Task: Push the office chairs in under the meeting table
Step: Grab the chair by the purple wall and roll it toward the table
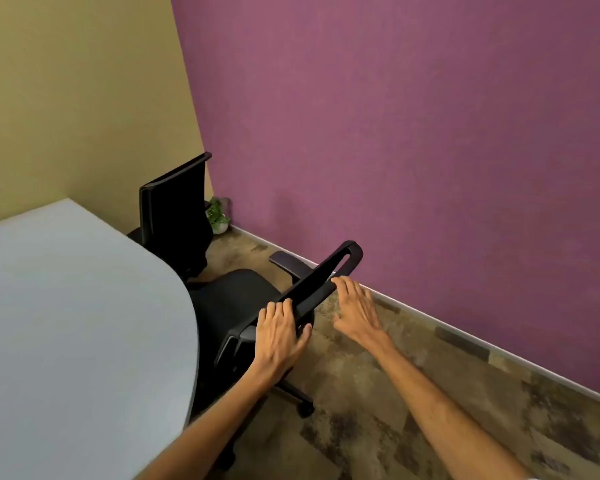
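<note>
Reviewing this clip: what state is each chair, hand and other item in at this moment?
near office chair: seat partly under the meeting table, backrest sticking out.
far office chair: upright, close against the table.
left hand: grips the backrest's top.
right hand: fingers extended, tips touching the backrest.
potted plant: upright in the corner.

One head-worn view, aimed forward and down.
You look from above, close over the near office chair, within arm's reach; the meeting table fills your lower left, the purple wall your upper right, the frame tilted.
</note>
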